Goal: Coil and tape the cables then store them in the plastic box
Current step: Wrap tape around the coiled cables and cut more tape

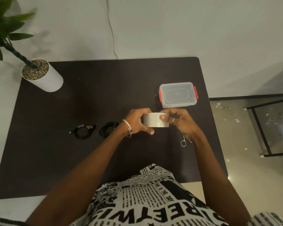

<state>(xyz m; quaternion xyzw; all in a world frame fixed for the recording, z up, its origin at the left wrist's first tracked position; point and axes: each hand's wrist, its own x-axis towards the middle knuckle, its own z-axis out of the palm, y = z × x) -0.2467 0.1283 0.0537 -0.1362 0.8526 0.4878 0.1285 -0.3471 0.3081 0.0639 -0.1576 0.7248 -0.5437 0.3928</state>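
Above the middle of the dark table (55, 152) I hold a grey roll of tape (152, 122) between both hands. My left hand (136, 122) grips its left side, fingers over the top and thumb beneath. My right hand (178, 122) grips the right side, its thumb pressed on the roll's outer face. Two coiled black cables lie to the left: one (82, 132) further left, the other (107, 130) partly behind my left wrist. A clear plastic box (178, 94) with red clips and its lid on stands just beyond my hands.
White-handled scissors (183, 142) lie under my right forearm, mostly hidden. A potted plant in a white pot (44, 79) stands at the table's far left corner. A black-framed glass table (268, 126) stands on the floor to the right.
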